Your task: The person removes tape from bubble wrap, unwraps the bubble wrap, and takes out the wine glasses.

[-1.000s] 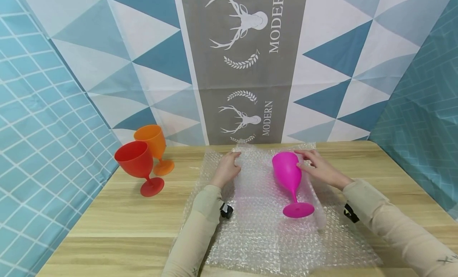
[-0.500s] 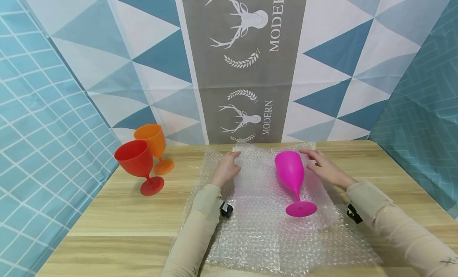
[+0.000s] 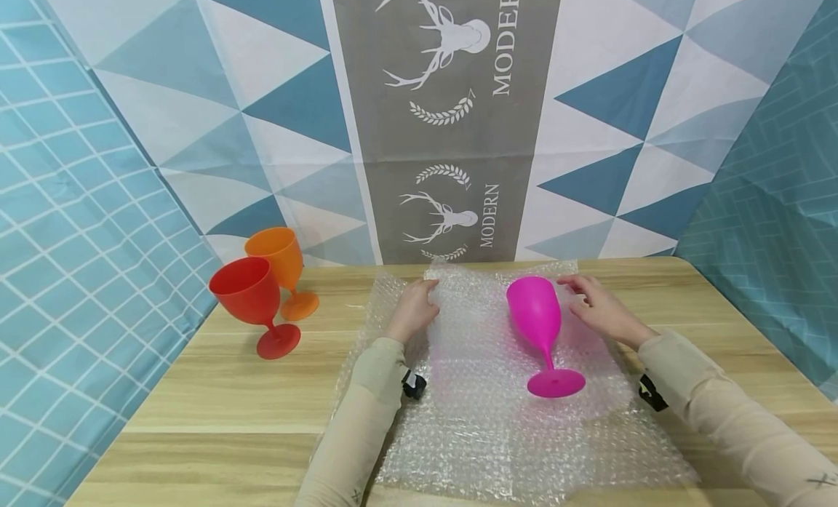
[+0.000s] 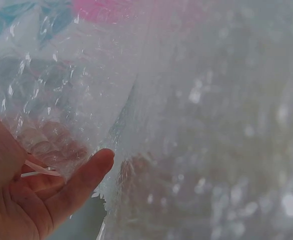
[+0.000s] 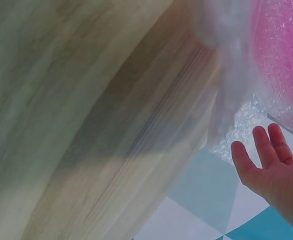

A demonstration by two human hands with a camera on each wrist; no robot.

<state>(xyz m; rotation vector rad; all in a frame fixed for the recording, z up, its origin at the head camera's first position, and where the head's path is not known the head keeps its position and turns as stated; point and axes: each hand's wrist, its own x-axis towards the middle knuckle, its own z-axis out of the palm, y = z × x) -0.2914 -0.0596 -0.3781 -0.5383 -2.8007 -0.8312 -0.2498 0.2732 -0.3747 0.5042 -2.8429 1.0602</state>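
In the head view a magenta goblet (image 3: 534,310) lies on its side on bubble wrap (image 3: 471,434), foot toward me, bowl away. My left hand (image 3: 412,310) is at the wrap's upper left; the left wrist view shows its thumb and fingers (image 4: 81,192) pinching a corner of the wrap. Just right of the goblet's bowl is my right hand (image 3: 605,310), its fingers loosely bent by the wrap's edge. Seen from the right wrist, those fingers (image 5: 244,157) are spread beside the wrap, the goblet showing pink through it. The right thumb is mostly out of frame.
A red goblet (image 3: 247,292) and an orange goblet (image 3: 278,256) stand upright at the left of the wooden table (image 3: 209,405). A patterned cloth (image 3: 448,129) hangs behind the table, with blue cloths at both sides.
The goblet has shifted right, and an upper layer of the wrap has spread right with it. My right hand has left the goblet's bowl and moved right. The left hand stays put.
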